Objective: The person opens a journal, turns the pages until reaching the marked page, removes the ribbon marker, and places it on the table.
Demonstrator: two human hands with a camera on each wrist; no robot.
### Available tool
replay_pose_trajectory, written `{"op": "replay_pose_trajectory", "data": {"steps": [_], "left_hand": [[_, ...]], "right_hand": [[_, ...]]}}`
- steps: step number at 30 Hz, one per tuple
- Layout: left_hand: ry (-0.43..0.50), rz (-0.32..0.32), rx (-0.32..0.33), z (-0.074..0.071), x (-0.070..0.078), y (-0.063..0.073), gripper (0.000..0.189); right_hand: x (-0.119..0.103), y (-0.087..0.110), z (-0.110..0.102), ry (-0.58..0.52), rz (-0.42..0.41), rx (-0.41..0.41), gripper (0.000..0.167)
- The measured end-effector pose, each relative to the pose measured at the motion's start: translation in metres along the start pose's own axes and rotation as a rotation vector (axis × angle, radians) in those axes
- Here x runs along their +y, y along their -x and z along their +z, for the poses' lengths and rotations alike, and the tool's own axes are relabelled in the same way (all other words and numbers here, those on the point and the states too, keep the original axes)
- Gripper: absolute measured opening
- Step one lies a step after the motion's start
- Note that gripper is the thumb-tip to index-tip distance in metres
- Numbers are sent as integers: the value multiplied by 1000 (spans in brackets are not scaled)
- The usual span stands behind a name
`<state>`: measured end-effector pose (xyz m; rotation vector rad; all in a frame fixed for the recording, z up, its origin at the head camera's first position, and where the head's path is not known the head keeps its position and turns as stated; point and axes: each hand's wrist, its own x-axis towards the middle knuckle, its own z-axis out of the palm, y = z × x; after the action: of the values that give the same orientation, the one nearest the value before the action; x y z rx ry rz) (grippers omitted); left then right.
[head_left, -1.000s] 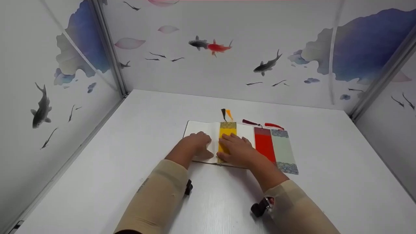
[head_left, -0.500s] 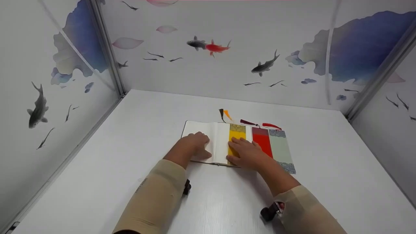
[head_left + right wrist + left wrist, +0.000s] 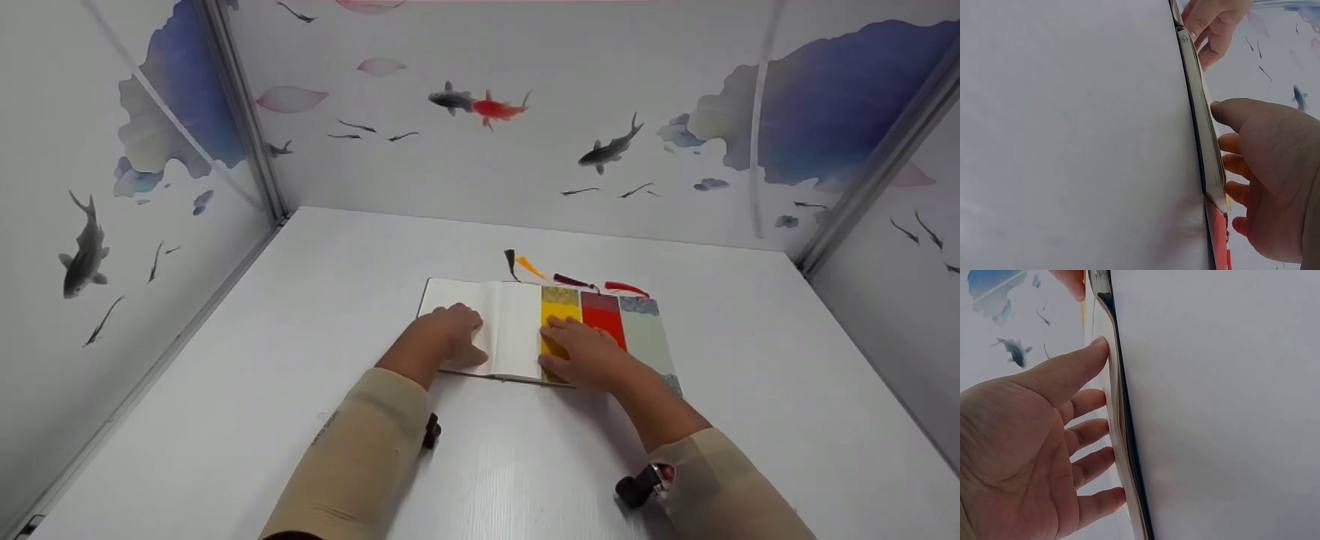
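An open notebook (image 3: 517,330) with blank white pages lies on the table. My left hand (image 3: 454,334) rests on its left page; in the left wrist view the thumb and fingertips touch the paper, spread and fairly straight. On the right page, at its outer side, lies a yellow bookmark (image 3: 559,310) with a patterned top band. My right hand (image 3: 589,354) rests on this bookmark with extended fingers, covering its lower part. A red bookmark (image 3: 598,319) adjoins it on the right, partly hidden by the right hand. Beyond that is a pale green bookmark (image 3: 643,341) with patterned ends.
Dark and orange tassels (image 3: 530,267) lie beyond the notebook's far edge, with a maroon tassel (image 3: 571,280) and a red tassel (image 3: 626,288) to their right. White panels (image 3: 555,45) printed with fish surround the white table (image 3: 360,247) at the back and sides.
My right hand has slid the yellow bookmark rightward from near the notebook's middle fold to beside the red bookmark, baring the right page. The left hand has stayed on the left page.
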<state>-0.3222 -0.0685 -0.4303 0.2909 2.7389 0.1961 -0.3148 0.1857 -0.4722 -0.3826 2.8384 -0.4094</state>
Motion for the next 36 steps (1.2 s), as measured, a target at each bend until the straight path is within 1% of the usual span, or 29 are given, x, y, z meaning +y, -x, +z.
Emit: {"op": "replay_pose_trajectory", "data": {"steps": [2,5,7,8,10,13,16,21,25,28,31,36], "left_hand": [[2,-4,-5,0,0,0,72],[8,-13,-9,-1,1,0,73],[10,-18,-7,-1,1,1,73],[11,-19,-3,-1,1,1,73],[10,-14,2,0,1,1,72],[6,-4,14,0,1,3,70],[-1,9,22,1,1,4,69],[-11,19,23,0,-1,4,70],[-11,11,25,1,1,4,69],[0,0,27,1,2,5,69],[1,-7,26,0,2,6,69],[-1,-10,26,0,2,6,69]], "right_hand": [[-1,-3,0,0,24,55,72],[-3,-8,-1,2,101,156,74],[-5,-11,-1,8,161,198,78],[-5,-12,-1,6,192,206,80],[-6,-12,-2,-3,246,208,83],[-5,-11,-4,-29,305,204,86],[-2,-9,-6,-86,338,211,85],[3,-9,-12,-249,364,209,78],[6,-11,-19,-407,428,197,72],[11,-13,-25,-486,469,188,64],[15,-13,-30,-514,495,179,58],[20,-14,-35,-526,515,167,56]]}}
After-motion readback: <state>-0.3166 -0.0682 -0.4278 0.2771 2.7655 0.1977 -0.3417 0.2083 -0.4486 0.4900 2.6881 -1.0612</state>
